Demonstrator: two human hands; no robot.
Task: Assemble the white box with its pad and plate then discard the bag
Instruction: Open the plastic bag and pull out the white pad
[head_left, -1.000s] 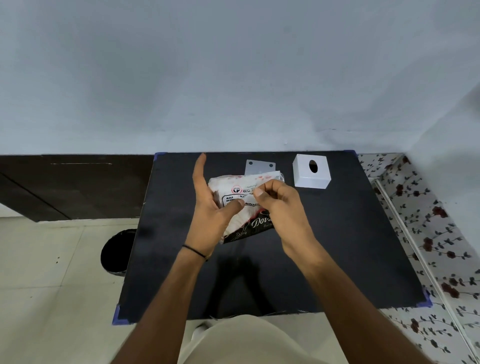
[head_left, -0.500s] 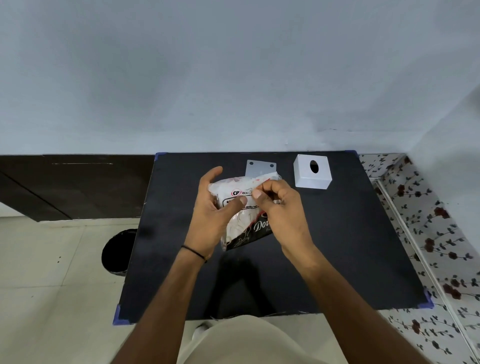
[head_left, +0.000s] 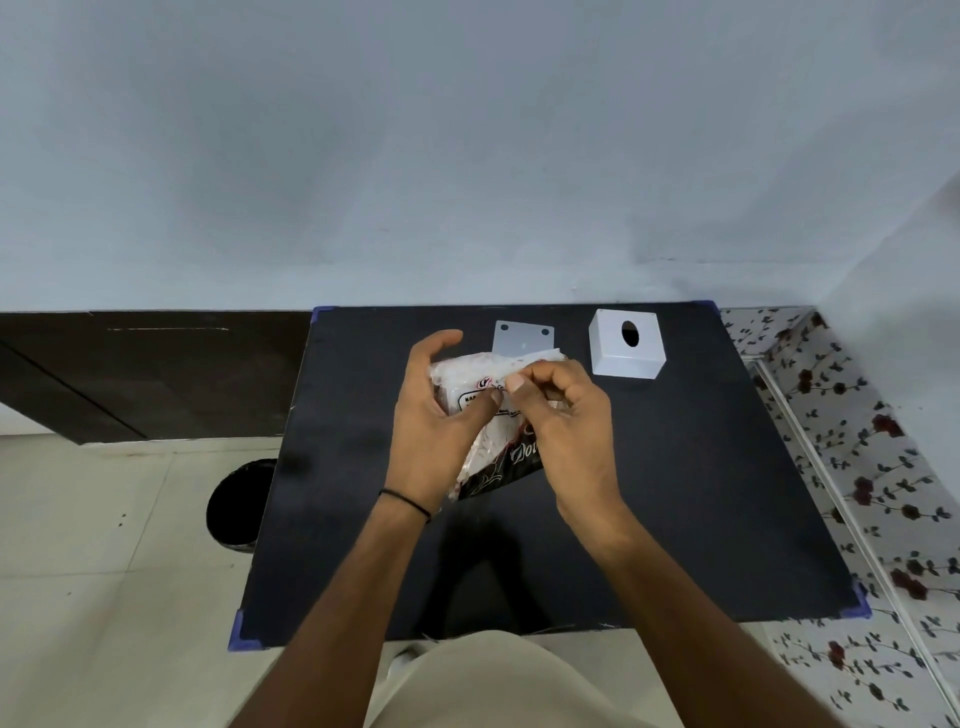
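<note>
Both hands hold a printed plastic bag (head_left: 493, 441) above the middle of the black table (head_left: 675, 493). My left hand (head_left: 439, 421) grips the bag's left side, thumb pressed on its front and fingers curled behind. My right hand (head_left: 566, 421) pinches the bag's top edge between thumb and forefinger. What the bag contains is hidden. A grey plate (head_left: 523, 338) with holes in its corners lies flat just behind the bag. The white box (head_left: 626, 351) with an oval hole in its top stands at the back right of the table.
A black round bin (head_left: 236, 504) stands on the tiled floor left of the table. A dark wooden cabinet (head_left: 156, 374) runs along the wall at the left. A floral surface (head_left: 857, 467) borders the table's right side. The wall is right behind the table.
My left hand's fingers, stretched upward a second ago, have curled round the bag's left side. The bag sits slightly more bunched between the hands. Plate and box are unmoved.
</note>
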